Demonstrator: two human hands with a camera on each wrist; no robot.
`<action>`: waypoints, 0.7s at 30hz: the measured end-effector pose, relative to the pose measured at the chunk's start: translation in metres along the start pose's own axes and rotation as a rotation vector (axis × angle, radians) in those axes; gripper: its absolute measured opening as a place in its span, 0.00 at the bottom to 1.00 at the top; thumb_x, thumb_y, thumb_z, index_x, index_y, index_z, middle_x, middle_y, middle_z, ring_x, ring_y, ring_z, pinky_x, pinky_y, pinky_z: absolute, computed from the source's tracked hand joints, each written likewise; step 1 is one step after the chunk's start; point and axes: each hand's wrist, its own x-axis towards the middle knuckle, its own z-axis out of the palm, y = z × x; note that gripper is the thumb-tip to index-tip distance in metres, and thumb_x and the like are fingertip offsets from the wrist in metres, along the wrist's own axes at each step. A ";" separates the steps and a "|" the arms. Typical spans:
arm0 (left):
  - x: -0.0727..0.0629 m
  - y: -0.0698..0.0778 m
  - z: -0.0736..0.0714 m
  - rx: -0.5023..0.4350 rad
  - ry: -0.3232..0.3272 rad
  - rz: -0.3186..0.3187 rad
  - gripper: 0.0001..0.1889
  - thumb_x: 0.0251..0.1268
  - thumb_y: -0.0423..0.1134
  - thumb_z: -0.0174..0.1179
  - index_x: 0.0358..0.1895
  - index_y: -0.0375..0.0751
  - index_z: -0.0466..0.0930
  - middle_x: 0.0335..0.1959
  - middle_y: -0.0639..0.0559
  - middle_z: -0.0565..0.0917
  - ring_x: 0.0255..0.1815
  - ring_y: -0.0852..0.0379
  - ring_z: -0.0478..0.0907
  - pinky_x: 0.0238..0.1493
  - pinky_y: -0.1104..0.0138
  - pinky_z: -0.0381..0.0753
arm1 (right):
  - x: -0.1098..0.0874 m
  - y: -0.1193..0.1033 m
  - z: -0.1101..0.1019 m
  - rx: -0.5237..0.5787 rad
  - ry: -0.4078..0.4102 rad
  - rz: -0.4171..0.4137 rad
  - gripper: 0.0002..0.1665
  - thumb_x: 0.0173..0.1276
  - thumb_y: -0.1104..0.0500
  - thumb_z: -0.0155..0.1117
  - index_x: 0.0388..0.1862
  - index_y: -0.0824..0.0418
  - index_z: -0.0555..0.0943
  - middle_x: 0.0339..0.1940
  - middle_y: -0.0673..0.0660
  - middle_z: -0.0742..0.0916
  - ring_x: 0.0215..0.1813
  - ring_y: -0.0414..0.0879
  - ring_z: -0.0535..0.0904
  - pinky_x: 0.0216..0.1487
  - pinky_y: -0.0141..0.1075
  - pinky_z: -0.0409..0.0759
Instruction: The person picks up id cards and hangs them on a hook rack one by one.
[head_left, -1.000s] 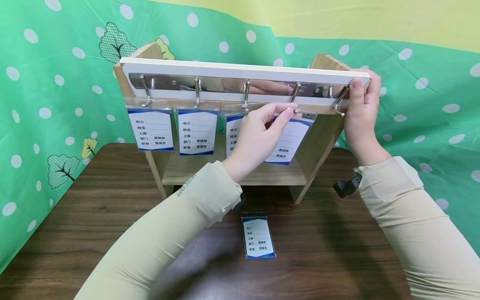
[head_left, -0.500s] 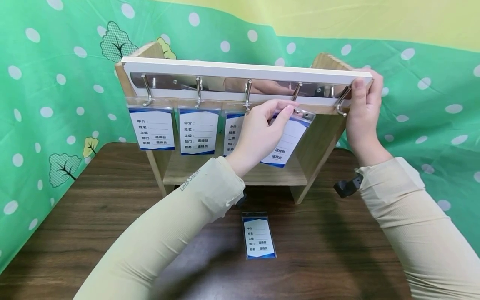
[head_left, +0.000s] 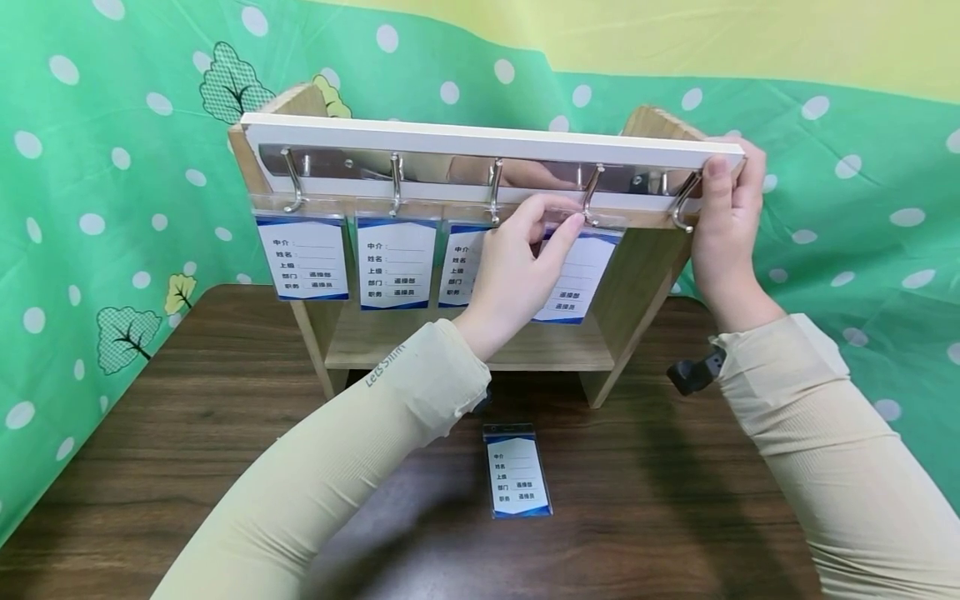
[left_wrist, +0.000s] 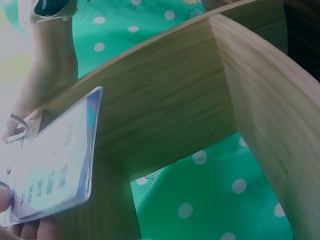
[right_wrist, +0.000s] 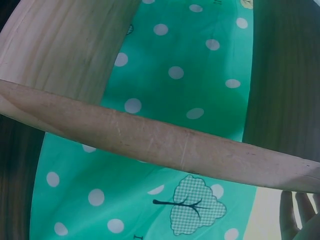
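My left hand (head_left: 517,258) pinches the clear top strip of a badge holder (head_left: 581,275) with a blue-and-white card inside. That strip is right at the tip of the fourth metal hook (head_left: 594,192), and the holder hangs nearly upright, its left part hidden behind my hand. In the left wrist view the same badge holder (left_wrist: 55,165) appears large, with fingertips at its lower left edge. My right hand (head_left: 723,225) grips the right end of the white hook board (head_left: 487,137), thumb in front, beside the last hook (head_left: 684,200), which carries no badge.
Two badge holders hang at the left, the first (head_left: 303,258) and second (head_left: 396,262); a third (head_left: 457,267) is partly behind my left hand. Another badge holder (head_left: 517,475) lies on the dark wooden table (head_left: 615,517). Under the board stands a wooden shelf (head_left: 465,354), before a green dotted cloth (head_left: 97,183).
The badge holder in my left hand tilted further, then swung back to nearly upright, its strip now at the fourth hook's tip. My right hand stays on the board.
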 end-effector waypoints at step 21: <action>-0.022 -0.012 0.002 -0.019 -0.050 -0.054 0.19 0.74 0.44 0.57 0.62 0.43 0.72 0.42 0.48 0.89 0.40 0.60 0.83 0.36 0.73 0.78 | 0.000 0.000 0.000 -0.045 -0.004 0.000 0.13 0.78 0.55 0.48 0.57 0.53 0.70 0.44 0.47 0.76 0.49 0.39 0.70 0.52 0.30 0.62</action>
